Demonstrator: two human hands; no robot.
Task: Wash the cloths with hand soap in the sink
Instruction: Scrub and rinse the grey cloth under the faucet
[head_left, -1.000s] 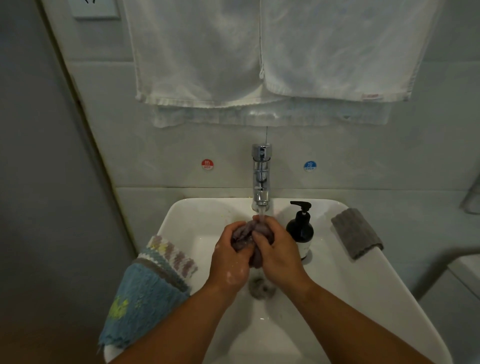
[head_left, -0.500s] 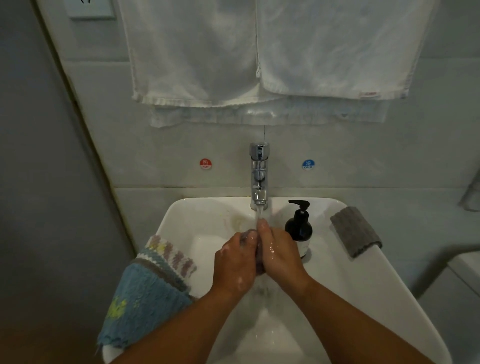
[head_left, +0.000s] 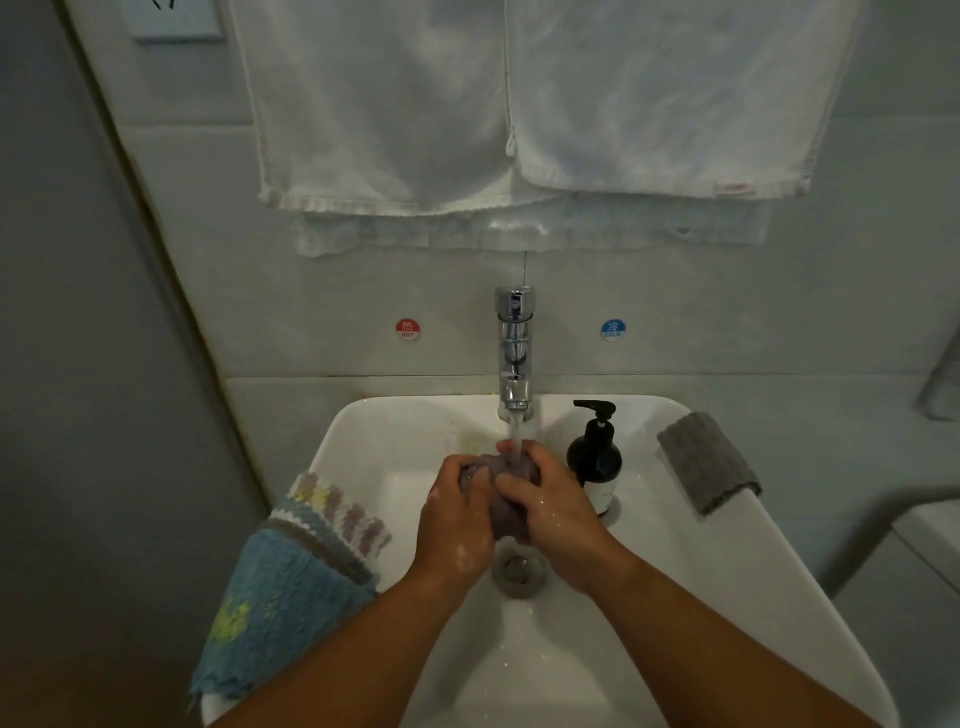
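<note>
Cloths number three as far as the view shows, and only one is being washed. Nearest, a blue cloth (head_left: 280, 597) with a striped border hangs over the left rim of the sink (head_left: 727, 597); it looks dry and untouched, though I cannot be sure. A little farther in, above the drain (head_left: 517, 569), the left hand (head_left: 457, 519) and right hand (head_left: 556, 514) hold a bunched purple-grey cloth (head_left: 498, 499) between them, with the fingers (head_left: 519, 486) of both curled tight round it. Water (head_left: 516, 436) from the tap (head_left: 514, 353) falls straight onto the bundle. White flecks on the back of the left hand look like suds, so I judge that soap is already on and this cloth is being scrubbed or rinsed. Beyond, the soap bottle (head_left: 595, 457) stands on the rim just beside the right hand. A folded grey cloth (head_left: 709, 462) lies on the far right rim, clear of the water. White towels (head_left: 389, 104) hang on the far wall. This rinse and probably two more cloths remain.
</note>
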